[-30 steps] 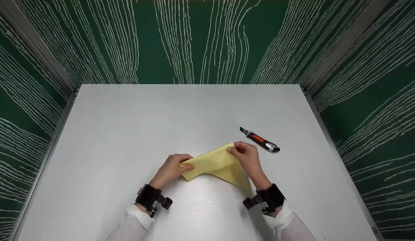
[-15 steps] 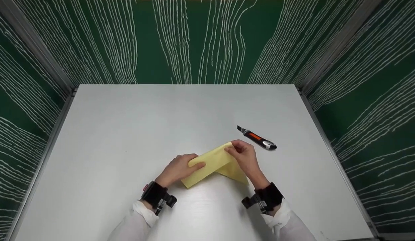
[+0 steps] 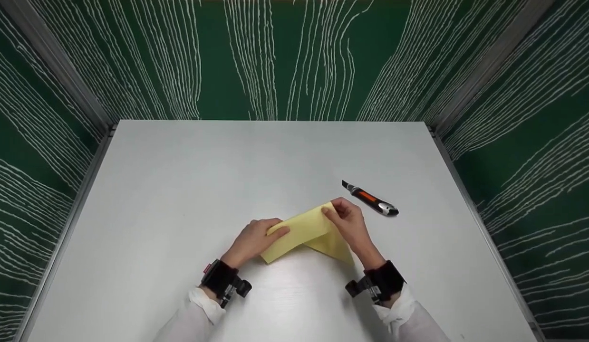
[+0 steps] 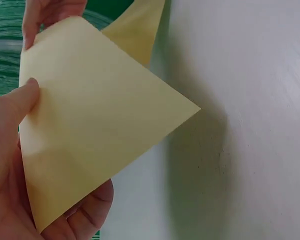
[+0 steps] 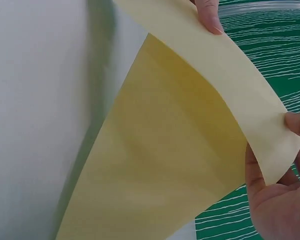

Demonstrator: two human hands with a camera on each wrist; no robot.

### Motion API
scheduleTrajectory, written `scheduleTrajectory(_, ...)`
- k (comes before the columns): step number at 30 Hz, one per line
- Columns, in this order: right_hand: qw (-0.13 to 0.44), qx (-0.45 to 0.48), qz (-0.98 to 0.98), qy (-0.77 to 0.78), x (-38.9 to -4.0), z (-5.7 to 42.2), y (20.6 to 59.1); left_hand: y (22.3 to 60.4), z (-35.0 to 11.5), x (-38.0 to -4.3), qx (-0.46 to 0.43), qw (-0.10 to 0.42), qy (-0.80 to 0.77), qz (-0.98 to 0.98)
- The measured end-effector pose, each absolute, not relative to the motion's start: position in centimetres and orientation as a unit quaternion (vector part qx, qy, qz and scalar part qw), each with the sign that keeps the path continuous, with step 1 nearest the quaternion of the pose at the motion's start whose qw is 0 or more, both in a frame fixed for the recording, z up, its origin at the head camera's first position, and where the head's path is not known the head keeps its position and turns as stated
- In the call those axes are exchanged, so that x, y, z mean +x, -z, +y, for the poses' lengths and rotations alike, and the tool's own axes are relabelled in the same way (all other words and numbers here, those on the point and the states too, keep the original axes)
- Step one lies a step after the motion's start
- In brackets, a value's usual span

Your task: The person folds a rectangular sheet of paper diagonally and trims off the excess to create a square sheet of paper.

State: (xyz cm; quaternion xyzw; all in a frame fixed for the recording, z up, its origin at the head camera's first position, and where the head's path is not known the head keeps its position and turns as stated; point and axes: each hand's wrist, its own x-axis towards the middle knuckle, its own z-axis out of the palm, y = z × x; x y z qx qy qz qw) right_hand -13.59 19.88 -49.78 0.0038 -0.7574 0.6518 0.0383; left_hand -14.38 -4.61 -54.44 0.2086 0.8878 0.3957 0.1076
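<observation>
Yellow paper (image 3: 294, 232) is up off the table (image 3: 204, 161) at the near-centre, folded over w/ a loose flap, slung btwn both hands. L hand (image 3: 255, 239) pinches its L end, thumb on top, fingers under; R hand (image 3: 352, 227) pinches the far R corner, thumb on the face, fingers behind. Can't tell exactly which layers the R fingers catch.

Risks, my guess: fold isn't pressed flat, so the flap bows & could spring open if either pinch slackens. Uneven pull btwn hands might skew the edge or set a crooked crease; too hard a pull could tear the R corner. Lower layer hangs free below the R hand, could buckle if lowered carelessly. Knife (image 3: 370, 198) lies just beyond the R hand, apart from it, blade end pointing far-left & prob. exposed: an outward R swing could bump it, nick a finger or the paper.

Containers: none in view, so no contents to report.
</observation>
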Motion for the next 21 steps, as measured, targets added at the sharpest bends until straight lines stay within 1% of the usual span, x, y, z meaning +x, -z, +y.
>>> scheduleTrajectory(6, 0.042, -0.007, -0.783, -0.621, -13.3, 20.0, 49.6, 54.8, -4.5, -14.1, 0.225, 0.078, -0.413, 0.879)
scheduleTrajectory(10, 0.048, -0.010, -0.792, -0.609, -13.2, 20.1, 49.4, 54.7, -4.4, -14.2, 0.236, 0.075, -0.425, 0.871)
scheduleTrajectory(17, 0.051, -0.021, -0.765, -0.642, -13.4, 20.2, 49.3, 54.4, -4.4, -14.8, 0.251, 0.076, -0.425, 0.866)
scheduleTrajectory(21, 0.063, -0.027, -0.762, -0.644, -13.6, 20.3, 49.0, 54.0, -4.3, -15.4, 0.260, 0.061, -0.429, 0.863)
